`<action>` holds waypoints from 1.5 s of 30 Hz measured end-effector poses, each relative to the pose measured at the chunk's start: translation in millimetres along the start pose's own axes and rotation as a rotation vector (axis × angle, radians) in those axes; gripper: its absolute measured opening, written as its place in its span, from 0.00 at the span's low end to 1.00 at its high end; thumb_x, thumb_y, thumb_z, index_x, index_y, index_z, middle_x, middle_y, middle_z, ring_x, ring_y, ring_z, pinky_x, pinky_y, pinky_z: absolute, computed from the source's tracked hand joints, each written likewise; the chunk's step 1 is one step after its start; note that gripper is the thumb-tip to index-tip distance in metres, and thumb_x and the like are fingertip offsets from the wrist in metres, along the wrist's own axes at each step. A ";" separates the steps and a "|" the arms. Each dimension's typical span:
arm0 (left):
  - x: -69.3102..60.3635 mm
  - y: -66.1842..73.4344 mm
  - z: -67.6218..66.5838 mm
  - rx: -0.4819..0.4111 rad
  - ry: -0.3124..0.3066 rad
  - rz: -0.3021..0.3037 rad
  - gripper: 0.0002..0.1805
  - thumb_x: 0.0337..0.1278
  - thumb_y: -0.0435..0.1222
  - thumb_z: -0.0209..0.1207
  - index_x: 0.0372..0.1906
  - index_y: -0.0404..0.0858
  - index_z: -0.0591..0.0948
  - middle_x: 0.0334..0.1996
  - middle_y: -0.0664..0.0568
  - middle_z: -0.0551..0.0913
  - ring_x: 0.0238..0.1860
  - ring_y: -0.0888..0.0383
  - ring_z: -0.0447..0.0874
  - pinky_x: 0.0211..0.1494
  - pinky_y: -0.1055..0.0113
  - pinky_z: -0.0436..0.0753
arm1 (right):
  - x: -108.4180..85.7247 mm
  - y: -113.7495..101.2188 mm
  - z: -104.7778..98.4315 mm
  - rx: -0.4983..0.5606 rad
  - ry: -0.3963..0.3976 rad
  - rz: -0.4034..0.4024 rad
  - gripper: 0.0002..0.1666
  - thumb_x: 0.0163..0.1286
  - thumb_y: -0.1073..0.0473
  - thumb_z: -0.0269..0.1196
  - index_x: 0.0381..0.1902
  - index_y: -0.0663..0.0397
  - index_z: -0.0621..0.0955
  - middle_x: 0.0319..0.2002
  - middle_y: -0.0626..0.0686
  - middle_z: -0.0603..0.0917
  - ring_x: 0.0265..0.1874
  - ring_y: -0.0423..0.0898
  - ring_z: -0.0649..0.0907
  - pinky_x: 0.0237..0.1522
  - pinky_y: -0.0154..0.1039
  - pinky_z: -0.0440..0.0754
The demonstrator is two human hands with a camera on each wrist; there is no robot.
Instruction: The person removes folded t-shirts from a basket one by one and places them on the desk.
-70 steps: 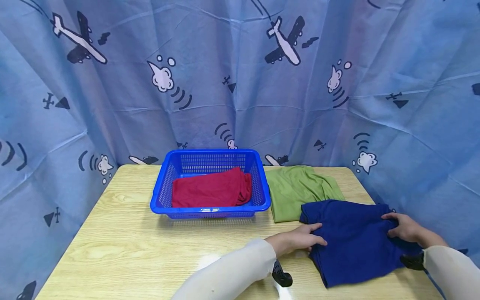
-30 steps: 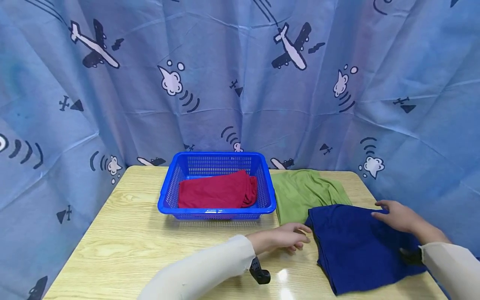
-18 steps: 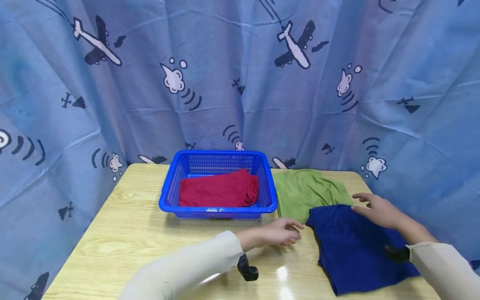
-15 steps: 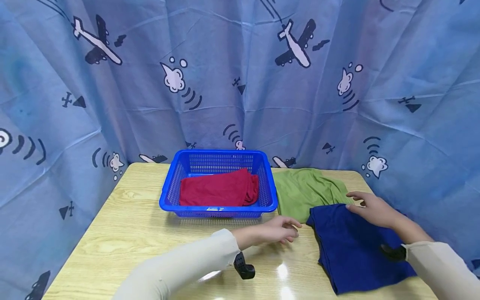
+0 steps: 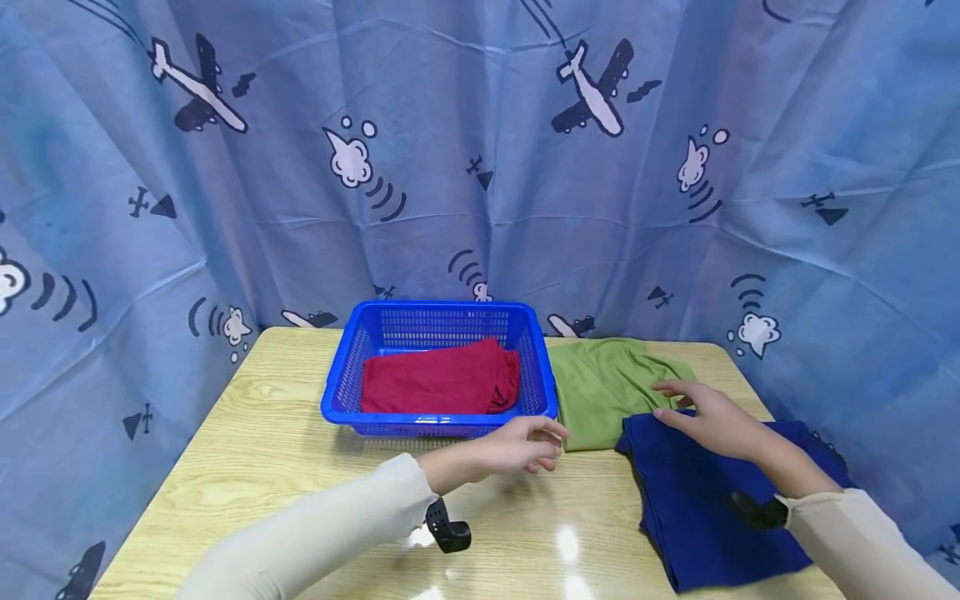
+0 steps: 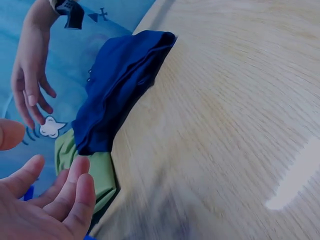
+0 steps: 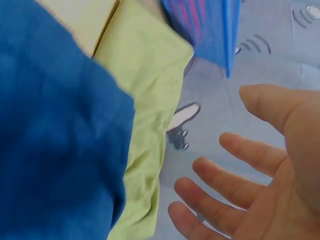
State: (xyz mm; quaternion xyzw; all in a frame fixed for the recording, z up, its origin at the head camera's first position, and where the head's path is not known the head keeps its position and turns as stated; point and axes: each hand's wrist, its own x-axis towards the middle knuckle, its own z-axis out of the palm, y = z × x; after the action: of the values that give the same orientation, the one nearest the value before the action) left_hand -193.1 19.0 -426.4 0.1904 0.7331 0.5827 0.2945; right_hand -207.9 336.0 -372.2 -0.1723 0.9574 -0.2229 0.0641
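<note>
In the head view my left hand (image 5: 517, 446) hovers over the table just in front of the basket's right corner, fingers loosely bent and holding nothing. My right hand (image 5: 712, 419) hangs above the back part of the folded dark blue cloth (image 5: 697, 517), its fingertips near the green cloth (image 5: 600, 392). The blue cloth overlaps the green one's front edge. Both wrist views show relaxed, spread fingers: the left hand (image 6: 50, 205) beside the green cloth (image 6: 102, 175), the right hand (image 7: 250, 185) with nothing in it, across from the blue cloth (image 7: 60, 130).
A blue plastic basket (image 5: 438, 419) stands at the back middle of the wooden table (image 5: 247, 475), with a folded red cloth (image 5: 431, 382) inside. The green cloth lies against its right side. A blue curtain (image 5: 420, 167) with airplane prints hangs behind the table.
Both hands have let go of the blue cloth and moved left. My left hand is now before the basket; my right hand has shifted from the cloth's right side towards the green cloth.
</note>
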 end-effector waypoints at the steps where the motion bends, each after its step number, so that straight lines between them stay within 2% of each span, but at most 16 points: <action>1: -2.2 0.6 -2.0 0.003 -0.002 0.002 0.19 0.71 0.34 0.54 0.63 0.36 0.77 0.52 0.46 0.84 0.56 0.39 0.85 0.50 0.58 0.85 | 0.3 -3.4 1.9 0.008 0.005 -0.004 0.31 0.76 0.52 0.60 0.68 0.68 0.72 0.64 0.72 0.76 0.55 0.68 0.81 0.48 0.58 0.84; 8: -16.8 7.0 -18.1 0.019 -0.037 0.019 0.19 0.72 0.36 0.53 0.63 0.37 0.76 0.58 0.41 0.84 0.57 0.40 0.85 0.58 0.52 0.84 | 5.4 -26.4 13.5 0.103 0.027 -0.068 0.30 0.76 0.55 0.59 0.69 0.67 0.72 0.64 0.71 0.77 0.52 0.63 0.83 0.47 0.53 0.85; 11: -20.1 14.2 -28.9 0.041 -0.032 0.041 0.20 0.72 0.36 0.52 0.64 0.36 0.76 0.57 0.39 0.85 0.56 0.41 0.86 0.60 0.51 0.84 | 7.0 -34.5 15.1 0.119 0.037 -0.095 0.29 0.76 0.56 0.59 0.69 0.67 0.72 0.64 0.70 0.78 0.52 0.61 0.84 0.47 0.50 0.85; 17: -28.2 26.9 -53.2 0.078 -0.007 0.071 0.22 0.75 0.37 0.49 0.67 0.32 0.73 0.58 0.36 0.84 0.55 0.44 0.87 0.60 0.52 0.84 | 12.7 -50.9 14.9 0.139 0.043 -0.096 0.29 0.77 0.54 0.59 0.69 0.65 0.72 0.64 0.68 0.79 0.51 0.58 0.85 0.44 0.43 0.86; 21: -37.3 28.7 -69.0 0.085 0.040 0.036 0.22 0.76 0.38 0.50 0.67 0.32 0.73 0.57 0.36 0.84 0.54 0.45 0.88 0.62 0.51 0.83 | 22.1 -61.0 15.5 0.172 0.041 -0.130 0.27 0.77 0.56 0.59 0.67 0.66 0.74 0.63 0.67 0.79 0.51 0.58 0.86 0.45 0.41 0.86; 26: -48.1 27.8 -88.2 0.088 0.096 -0.016 0.21 0.76 0.38 0.50 0.66 0.35 0.74 0.57 0.39 0.85 0.55 0.45 0.87 0.62 0.52 0.83 | 32.3 -73.1 16.7 0.212 0.027 -0.159 0.25 0.77 0.58 0.58 0.67 0.66 0.74 0.64 0.67 0.79 0.54 0.59 0.85 0.52 0.49 0.85; 30: -55.7 25.0 -103.0 0.097 0.103 -0.036 0.20 0.76 0.38 0.50 0.66 0.36 0.74 0.58 0.38 0.83 0.56 0.45 0.85 0.62 0.53 0.83 | 40.8 -84.3 22.6 0.268 -0.016 -0.176 0.25 0.78 0.58 0.56 0.68 0.66 0.73 0.65 0.68 0.77 0.58 0.62 0.82 0.56 0.53 0.83; 36: -64.5 17.5 -123.2 0.161 0.115 -0.072 0.22 0.76 0.41 0.51 0.67 0.38 0.73 0.58 0.40 0.83 0.57 0.46 0.83 0.63 0.52 0.82 | 56.6 -104.4 34.8 0.334 -0.104 -0.187 0.27 0.78 0.57 0.56 0.69 0.67 0.72 0.64 0.70 0.77 0.58 0.63 0.83 0.57 0.53 0.84; 41: -71.2 14.3 -136.6 0.190 0.138 -0.083 0.22 0.76 0.42 0.52 0.68 0.38 0.72 0.60 0.39 0.81 0.57 0.48 0.83 0.64 0.50 0.82 | 68.9 -116.5 41.0 0.353 -0.122 -0.190 0.27 0.78 0.57 0.57 0.70 0.62 0.72 0.65 0.68 0.77 0.57 0.60 0.84 0.57 0.52 0.84; 45: -75.2 14.2 -146.6 0.204 0.152 -0.102 0.23 0.76 0.42 0.51 0.68 0.38 0.72 0.62 0.39 0.80 0.59 0.46 0.82 0.65 0.49 0.81 | 77.4 -125.0 44.5 0.391 -0.158 -0.194 0.27 0.78 0.56 0.57 0.70 0.61 0.72 0.66 0.67 0.76 0.62 0.61 0.80 0.61 0.53 0.82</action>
State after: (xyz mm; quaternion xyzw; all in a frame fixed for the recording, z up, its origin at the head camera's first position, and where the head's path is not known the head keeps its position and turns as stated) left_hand -233.1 -133.1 -375.2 0.1371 0.8174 0.5024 0.2463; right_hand -233.5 185.1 -359.4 -0.2647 0.8670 -0.3949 0.1492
